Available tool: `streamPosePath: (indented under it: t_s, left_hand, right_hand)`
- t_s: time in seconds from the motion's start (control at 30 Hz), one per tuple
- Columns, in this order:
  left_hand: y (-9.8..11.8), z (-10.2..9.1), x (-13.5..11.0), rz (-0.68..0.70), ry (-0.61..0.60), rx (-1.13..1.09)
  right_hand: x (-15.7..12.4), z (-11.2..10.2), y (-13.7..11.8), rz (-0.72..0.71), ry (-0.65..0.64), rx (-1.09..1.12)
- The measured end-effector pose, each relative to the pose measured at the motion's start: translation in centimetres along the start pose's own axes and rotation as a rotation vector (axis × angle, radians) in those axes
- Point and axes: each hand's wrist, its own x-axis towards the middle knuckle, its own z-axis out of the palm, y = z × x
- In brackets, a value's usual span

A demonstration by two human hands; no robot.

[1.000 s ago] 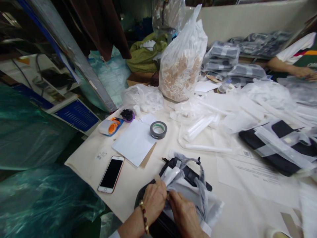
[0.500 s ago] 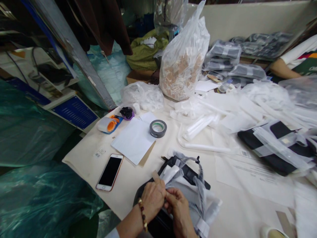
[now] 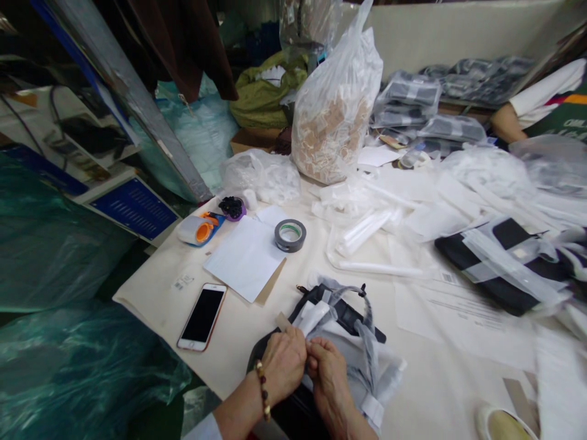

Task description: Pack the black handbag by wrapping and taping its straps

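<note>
A black bag (image 3: 298, 409), its straps wrapped in pale tissue (image 3: 369, 354), lies at the table's near edge. Both my hands are over it, fingertips closed and almost meeting. My left hand (image 3: 284, 360), with a beaded bracelet at the wrist, is closed beside the white wrapping (image 3: 314, 315). A short tan strip (image 3: 283, 321) sticks out just beyond its knuckles. My right hand (image 3: 331, 370) pinches at the same spot from the right. What lies between the fingertips is hidden.
Left of the bag are a phone (image 3: 202, 318), white paper (image 3: 243, 256), a grey tape roll (image 3: 290, 247) and an orange-and-blue tape dispenser (image 3: 197, 231). Another wrapped black bag (image 3: 495, 269) lies right. Behind stands a clear plastic sack (image 3: 330, 134). A co-worker's arm (image 3: 511, 122) shows far right.
The whole view has shifted slightly. My fingers stay together over the bag, with the right hand turned a little and its fingertips raised slightly.
</note>
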Motion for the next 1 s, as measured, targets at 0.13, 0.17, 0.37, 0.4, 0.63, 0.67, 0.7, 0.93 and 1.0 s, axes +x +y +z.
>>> streamPosePath:
  t_s: [0.13, 0.17, 0.37, 0.4, 0.63, 0.67, 0.7, 0.93, 1.0]
  left_hand:
    - [0.1, -0.8, -0.4, 0.045, -0.011, -0.009]
    - [0.2, -1.0, -0.5, 0.042, -0.016, -0.019]
    - [0.2, -1.2, -0.6, -0.024, 0.007, -0.065]
    - [0.2, -1.1, -0.6, -0.028, 0.018, -0.065]
    - [0.6, -0.5, -0.1, -0.036, 0.018, -0.01]
    - [0.7, -0.6, 0.0, -0.035, 0.014, -0.009]
    - [0.8, -0.8, 0.0, -0.037, 0.009, -0.013]
    - [0.7, -1.3, 0.3, -0.024, -0.022, -0.01]
    - [0.6, -1.1, 0.5, -0.009, -0.027, -0.009]
  right_hand:
    - [0.0, 0.1, -0.6, 0.016, -0.023, -0.008]
    - [0.0, 0.1, -0.8, 0.021, -0.031, -0.013]
    - [0.2, -0.2, -1.9, 0.028, -0.08, -0.048]
    - [0.3, -0.2, -2.1, 0.027, -0.087, -0.058]
    - [0.3, -0.2, -2.4, -0.037, -0.096, -0.202]
    - [0.4, -0.2, -2.3, -0.06, -0.093, -0.248]
    - [0.4, -0.3, -2.2, -0.087, -0.095, -0.3]
    - [1.4, -1.3, -1.6, -0.348, -0.149, -0.74]
    - [1.7, -1.6, -1.4, -0.493, -0.162, -0.86]
